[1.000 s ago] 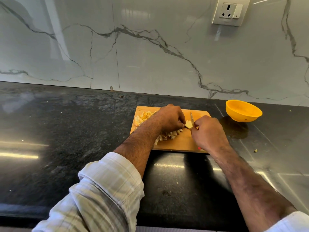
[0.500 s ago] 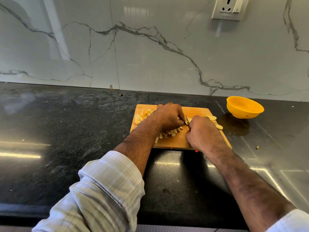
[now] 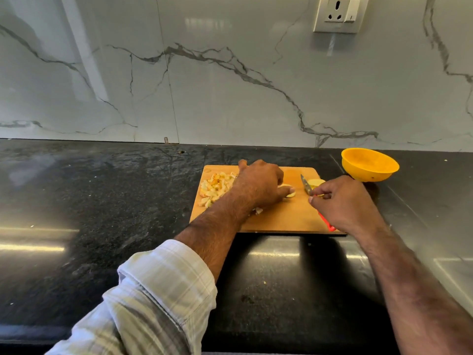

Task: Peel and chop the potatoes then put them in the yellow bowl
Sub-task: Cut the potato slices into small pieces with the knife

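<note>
A wooden cutting board (image 3: 286,216) lies on the black counter. A heap of chopped potato pieces (image 3: 216,187) covers its left part. My left hand (image 3: 258,185) holds down a potato slice (image 3: 289,192) at the board's middle with curled fingers. My right hand (image 3: 340,201) grips a red-handled knife (image 3: 306,185), its short blade pointing away from me, apart from the left hand. More potato slices (image 3: 316,182) lie just right of the blade. The yellow bowl (image 3: 368,165) stands off the board's far right corner and looks empty.
A marble backsplash rises behind the counter (image 3: 102,201), with a wall socket (image 3: 339,14) high on the right. Small potato crumbs dot the counter near the front (image 3: 265,282).
My right hand has pulled the knife to the right, away from my left hand. Slices now show beside the blade. The left hand stays on the piece at the board's middle.
</note>
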